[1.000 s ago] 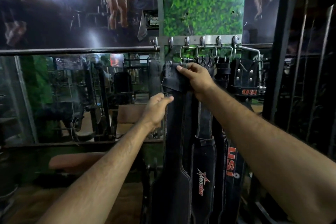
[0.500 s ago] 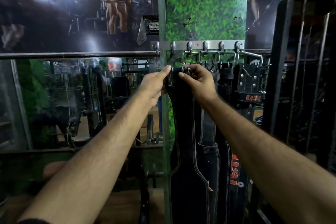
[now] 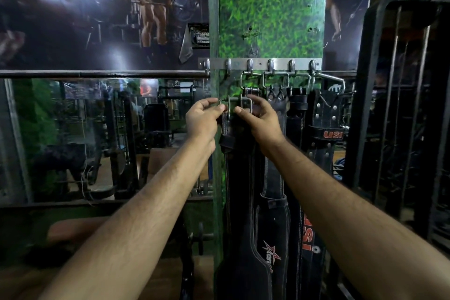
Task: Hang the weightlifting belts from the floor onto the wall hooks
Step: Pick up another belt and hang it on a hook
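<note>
I have both hands up just below the brushed steel hook rail (image 3: pixel 260 65) screwed across the grass-textured green pillar (image 3: pixel 270 14). My left hand (image 3: pixel 203 118) pinches the left end of the dull metal roller buckle (image 3: pixel 237 105) between thumb and fingertips; my right hand (image 3: pixel 261 122) curls round its right side, thumb pressed to the frame. That buckle tops a black leather belt with pale stitching (image 3: pixel 239 238), which hangs straight down the pillar under the rail's left hooks, not yet on one. Right of it, below the same rail, other belts hang from wire hoops: a black padded belt with a red star logo (image 3: pixel 274 234) and a studded black leather belt lettered USI in red (image 3: pixel 327 134).
</note>
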Motion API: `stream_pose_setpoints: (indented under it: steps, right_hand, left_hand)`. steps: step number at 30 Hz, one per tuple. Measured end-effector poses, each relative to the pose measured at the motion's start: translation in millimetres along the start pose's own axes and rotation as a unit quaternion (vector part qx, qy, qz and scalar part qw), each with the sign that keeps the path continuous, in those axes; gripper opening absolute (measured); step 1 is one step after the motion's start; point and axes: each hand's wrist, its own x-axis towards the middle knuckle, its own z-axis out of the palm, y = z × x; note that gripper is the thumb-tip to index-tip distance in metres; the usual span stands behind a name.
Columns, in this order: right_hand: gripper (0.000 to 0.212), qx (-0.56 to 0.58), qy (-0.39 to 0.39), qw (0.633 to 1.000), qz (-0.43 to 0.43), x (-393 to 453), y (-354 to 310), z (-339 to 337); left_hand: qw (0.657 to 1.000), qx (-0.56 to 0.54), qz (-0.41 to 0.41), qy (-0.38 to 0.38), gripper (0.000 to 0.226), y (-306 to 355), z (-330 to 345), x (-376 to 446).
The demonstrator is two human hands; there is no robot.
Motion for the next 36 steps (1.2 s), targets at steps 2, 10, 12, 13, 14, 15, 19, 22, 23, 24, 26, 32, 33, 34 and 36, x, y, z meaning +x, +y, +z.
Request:
stream_pose_setpoints:
  steps: [2, 10, 12, 13, 14, 15, 19, 22, 23, 24, 26, 32, 33, 34, 36]
  right_hand:
    - [0.017, 0.001, -0.037, 0.999, 0.001, -4.8, -1.8, 2.1]
    - [0.015, -0.037, -0.044, 0.998, -0.028, -10.3, -12.2, 11.9]
    - [0.009, -0.034, -0.041, 0.998, -0.03, -6.4, -12.8, 18.5]
    - [0.008, -0.029, -0.042, 0.998, -0.033, -4.7, -13.7, 22.3]
    - [0.008, -0.024, -0.042, 0.998, -0.034, -2.9, -15.0, 25.9]
    - [0.009, -0.019, -0.04, 0.999, -0.03, -1.2, -16.7, 29.7]
    - [0.021, -0.008, -0.034, 0.999, -0.014, 13.9, -13.9, 42.8]
    - [0.033, -0.004, -0.004, 1.0, 0.0, 31.2, -11.2, 56.7]
    - [0.037, -0.001, 0.006, 1.0, 0.0, 38.0, -12.3, 61.8]
    - [0.04, -0.001, 0.015, 1.0, -0.003, 45.5, -13.5, 66.2]
    - [0.042, -0.013, 0.029, 0.999, -0.01, 59.6, -16.5, 74.8]
    - [0.039, -0.069, 0.056, 0.995, 0.04, 91.1, -3.1, 85.8]
    - [0.043, -0.09, 0.056, 0.993, 0.057, 93.2, 2.1, 85.6]
    - [0.045, -0.109, 0.057, 0.99, 0.07, 95.1, 7.6, 85.0]
    - [0.046, -0.135, 0.062, 0.986, 0.077, 97.0, 16.2, 84.0]
  left_hand:
    - [1.0, -0.01, 0.012, -0.007, 0.018, 5.9, 0.8, 0.7]
    - [0.997, 0.001, 0.066, -0.047, 0.014, 25.5, -6.0, 4.4]
    - [0.996, 0.03, 0.067, -0.046, 0.01, 30.3, -9.5, 7.3]
    - [0.996, 0.047, 0.059, -0.05, 0.011, 31.4, -11.4, 8.1]
    - [0.995, 0.064, 0.047, -0.058, 0.014, 31.6, -13.5, 8.8]
    - [0.995, 0.071, 0.031, -0.068, 0.019, 30.6, -15.5, 9.2]
    - [0.995, 0.066, 0.008, -0.069, 0.029, 32.3, -20.9, 23.7]
    - [0.997, 0.072, 0.008, -0.035, 0.033, 39.8, -18.3, 47.5]
    - [0.997, 0.073, 0.009, -0.029, 0.036, 41.0, -16.8, 57.3]
    - [0.997, 0.074, 0.012, -0.025, 0.036, 40.7, -15.5, 68.5]
    - [0.997, 0.069, 0.018, -0.011, 0.028, 38.8, -13.3, 90.3]
    - [0.998, 0.062, -0.012, 0.025, 0.024, 27.3, -11.7, 128.6]
    - [0.997, 0.066, -0.027, 0.027, 0.025, 21.6, -13.2, 133.2]
    - [0.997, 0.068, -0.037, 0.024, 0.026, 13.9, -15.0, 138.8]
    - [0.996, 0.082, -0.046, 0.006, 0.027, 3.8, -17.7, 141.7]
